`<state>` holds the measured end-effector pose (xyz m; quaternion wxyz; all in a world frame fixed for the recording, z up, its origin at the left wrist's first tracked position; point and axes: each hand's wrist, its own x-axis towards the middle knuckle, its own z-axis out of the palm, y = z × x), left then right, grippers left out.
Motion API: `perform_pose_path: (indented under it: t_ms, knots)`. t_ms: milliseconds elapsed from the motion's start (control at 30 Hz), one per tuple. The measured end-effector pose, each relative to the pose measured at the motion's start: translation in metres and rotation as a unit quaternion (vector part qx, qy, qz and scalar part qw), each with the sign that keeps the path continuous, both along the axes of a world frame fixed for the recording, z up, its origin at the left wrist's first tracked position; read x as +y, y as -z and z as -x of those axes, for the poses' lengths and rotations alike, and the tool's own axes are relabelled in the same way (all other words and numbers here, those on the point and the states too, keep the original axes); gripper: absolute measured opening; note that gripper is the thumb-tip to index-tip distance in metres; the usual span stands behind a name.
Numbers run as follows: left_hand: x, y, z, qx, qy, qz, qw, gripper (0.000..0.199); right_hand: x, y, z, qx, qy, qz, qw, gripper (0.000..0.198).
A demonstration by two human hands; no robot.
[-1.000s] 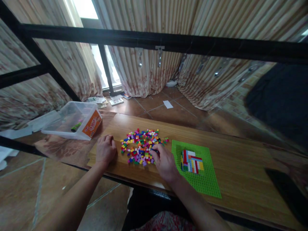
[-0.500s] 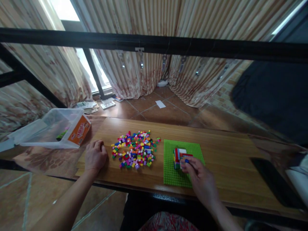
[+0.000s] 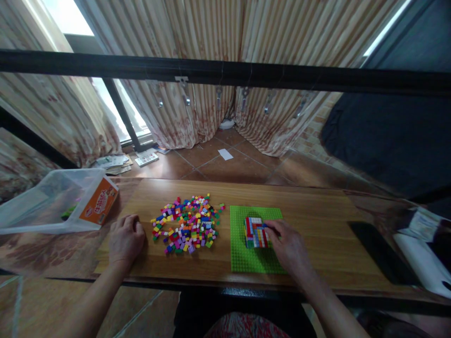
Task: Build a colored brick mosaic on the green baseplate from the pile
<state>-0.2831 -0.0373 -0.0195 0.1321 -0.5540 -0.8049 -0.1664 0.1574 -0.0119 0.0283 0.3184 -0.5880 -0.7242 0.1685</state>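
Note:
My right hand [image 3: 289,241] is closed in a pinch on a small blue toy brick [image 3: 265,226], at the right side of a low block of bricks [image 3: 256,233]. Red, white, blue and orange rows show on top of that block, and it stands on a green studded baseplate [image 3: 243,260]. My fingers hide its right edge, so I cannot tell whether the blue brick is pressed in. On the wooden table, my left hand [image 3: 126,238] rests with its fingers curled in and nothing visible in it. Loose coloured bricks [image 3: 190,225] lie spread between my hands.
A clear plastic box [image 3: 52,188] with an orange label stands at the far left. To the right lie a dark flat panel [image 3: 382,251] and a white object [image 3: 417,260]. A black bar [image 3: 211,70] crosses in front of the curtains beyond the wooden table [image 3: 317,206].
My view has shifted to the right. My right hand has moved up and outward over the brick block, uncovering more of its top. My left hand stays on the table.

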Motion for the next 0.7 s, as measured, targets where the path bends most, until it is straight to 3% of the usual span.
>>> perform_pose_path:
  t_ms: [200,367,700]
  knots:
    - [0.0,-0.003,-0.002,0.005,0.003,0.003,1.0,0.034,0.012,0.002,0.011,-0.043,-0.086,-0.005,0.995,0.023]
    - [0.0,-0.001,0.0,0.007,0.0,-0.002,1.0,0.034,0.021,0.012,0.011,-0.034,-0.107,-0.009,0.994,0.025]
    - [0.0,0.0,0.002,0.012,0.007,-0.004,1.0,0.037,0.023,0.021,0.005,0.043,-0.019,0.004,0.999,0.017]
